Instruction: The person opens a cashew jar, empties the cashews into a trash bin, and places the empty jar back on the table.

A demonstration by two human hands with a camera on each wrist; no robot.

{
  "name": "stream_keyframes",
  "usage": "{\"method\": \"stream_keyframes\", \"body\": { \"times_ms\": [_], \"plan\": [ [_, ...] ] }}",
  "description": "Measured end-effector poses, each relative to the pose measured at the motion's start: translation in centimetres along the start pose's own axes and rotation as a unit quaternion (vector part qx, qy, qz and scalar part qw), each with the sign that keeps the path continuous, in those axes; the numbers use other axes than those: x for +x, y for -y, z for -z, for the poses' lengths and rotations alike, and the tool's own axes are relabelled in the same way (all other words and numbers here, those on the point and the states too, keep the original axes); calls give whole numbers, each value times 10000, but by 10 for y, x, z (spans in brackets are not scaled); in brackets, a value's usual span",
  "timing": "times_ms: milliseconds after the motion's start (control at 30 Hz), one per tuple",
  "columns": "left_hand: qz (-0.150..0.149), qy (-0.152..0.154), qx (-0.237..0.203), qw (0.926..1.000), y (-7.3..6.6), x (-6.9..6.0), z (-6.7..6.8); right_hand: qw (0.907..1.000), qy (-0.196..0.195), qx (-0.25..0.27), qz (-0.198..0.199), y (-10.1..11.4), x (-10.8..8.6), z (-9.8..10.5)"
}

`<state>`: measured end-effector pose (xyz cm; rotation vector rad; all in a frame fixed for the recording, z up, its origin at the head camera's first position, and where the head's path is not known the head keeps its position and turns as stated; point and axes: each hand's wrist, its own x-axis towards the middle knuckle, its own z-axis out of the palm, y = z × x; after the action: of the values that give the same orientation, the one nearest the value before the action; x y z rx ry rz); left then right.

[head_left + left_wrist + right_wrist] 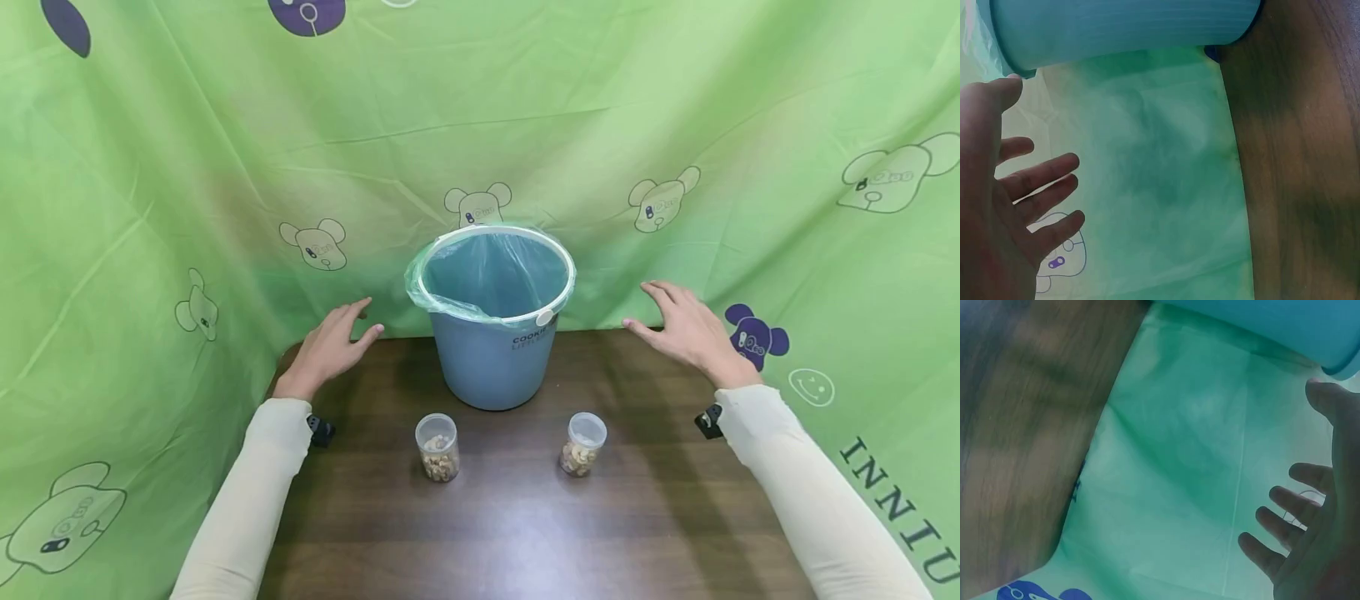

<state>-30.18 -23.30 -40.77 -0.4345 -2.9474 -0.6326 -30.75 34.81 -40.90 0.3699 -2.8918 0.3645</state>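
A blue bucket (491,367) with a white rim and a thin clear-green bag lining it stands at the back of the brown table. My left hand (327,348) is held left of the bucket, fingers spread and touching nothing; the left wrist view shows this hand (1007,187) with the bucket (1122,28) above. Right of the bucket, my right hand (693,333) hovers with its fingers apart and holds nothing. The right wrist view shows that hand (1319,506) below the bucket wall (1285,322).
Two small clear containers with brownish pieces inside, one on the left (438,448) and one on the right (582,444), stand in front of the bucket on the table (495,533). Green cloth (525,108) with printed bear heads hangs behind and at both sides.
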Motion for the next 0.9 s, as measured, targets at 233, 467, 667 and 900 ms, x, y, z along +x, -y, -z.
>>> {"method": "stream_keyframes", "body": {
  "times_ms": [233, 467, 667, 900],
  "plan": [
    [-134, -276, 85, 9995, -2, -2, -3, 10000, 41, 27, -39, 8, -1, -1],
    [-230, -506, -21, 9985, 0, -4, -7, 9999, 15, 135, 10, 20, -2, -1],
    [-221, -578, -278, 9977, 1, -10, -9, 9997, -92, 132, 161, 32, -4, -2],
    [-250, -671, -533, 9960, -4, -15, -11, 9992, -206, 218, 263, 43, -6, -8]
  ]
}}
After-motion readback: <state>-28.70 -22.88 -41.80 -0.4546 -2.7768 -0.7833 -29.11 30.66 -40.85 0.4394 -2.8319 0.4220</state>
